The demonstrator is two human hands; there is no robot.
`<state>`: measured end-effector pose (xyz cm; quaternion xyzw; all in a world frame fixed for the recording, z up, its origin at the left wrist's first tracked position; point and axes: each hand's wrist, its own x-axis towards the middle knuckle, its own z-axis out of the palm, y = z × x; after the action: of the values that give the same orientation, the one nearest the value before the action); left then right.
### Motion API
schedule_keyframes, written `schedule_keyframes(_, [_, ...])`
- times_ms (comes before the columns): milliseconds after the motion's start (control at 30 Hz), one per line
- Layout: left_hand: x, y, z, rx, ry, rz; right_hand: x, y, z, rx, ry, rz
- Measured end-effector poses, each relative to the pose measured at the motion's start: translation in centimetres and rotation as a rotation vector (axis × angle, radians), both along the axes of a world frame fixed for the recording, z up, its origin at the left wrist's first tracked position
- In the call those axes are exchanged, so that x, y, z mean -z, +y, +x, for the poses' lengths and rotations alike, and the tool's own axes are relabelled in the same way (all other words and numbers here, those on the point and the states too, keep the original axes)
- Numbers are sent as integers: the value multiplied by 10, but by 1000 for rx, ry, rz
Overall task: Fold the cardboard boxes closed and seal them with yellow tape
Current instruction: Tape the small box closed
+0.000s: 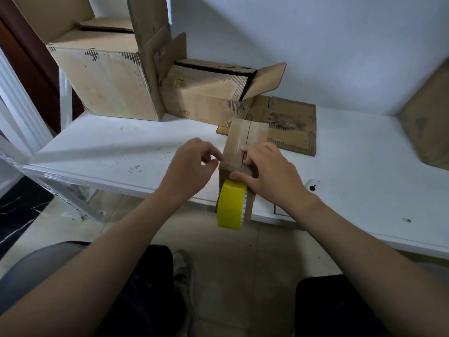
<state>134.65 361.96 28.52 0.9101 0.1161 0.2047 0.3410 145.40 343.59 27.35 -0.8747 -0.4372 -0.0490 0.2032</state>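
On the scuffed white table (116,147) against a pale wall, my right hand (272,176) presses down on the small box (237,138) at the table's front edge, with the yellow tape roll (230,205) hanging just below it, a big open box (109,76) behind it, and my left hand (192,166) curled beside it, its hold unclear.

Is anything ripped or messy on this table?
Yes. The middle box at the back has a torn, ragged front corner with its wavy insides showing. The flat cardboard sheet beside it is scuffed and stained. The yellow tape roll hangs over the table edge.
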Motion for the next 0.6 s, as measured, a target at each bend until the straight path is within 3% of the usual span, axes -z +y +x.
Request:
schedule_keyframes(67, [5, -11, -13, -134, 183, -212, 4, 3, 2, 11, 14, 17])
schedule_keyframes(133, [13, -30, -24, -99, 419, -514, 7, 2, 4, 5, 18, 36])
schedule_keyframes(200, [19, -49, -29, -27, 486, -655, 9, 1, 5, -1, 14, 42])
schedule_keyframes(300, [22, -58, -28, 40, 364, -621, 11, 1, 3, 2, 24, 55])
schedule_keyframes(367, [23, -57, -29, 113, 350, -699, 11, 0, 4, 10, 14, 50])
schedule_keyframes(433, [24, -58, -32, 141, 422, -826, 10, 0, 4, 16, 10, 48])
schedule_keyframes(533, [29, -61, -33, 68, 607, -860, 10, 0, 3, 20, 10, 50])
schedule_keyframes(600, [33, -58, -31, 7, 608, -881, 10, 0, 3, 34, 8, 60])
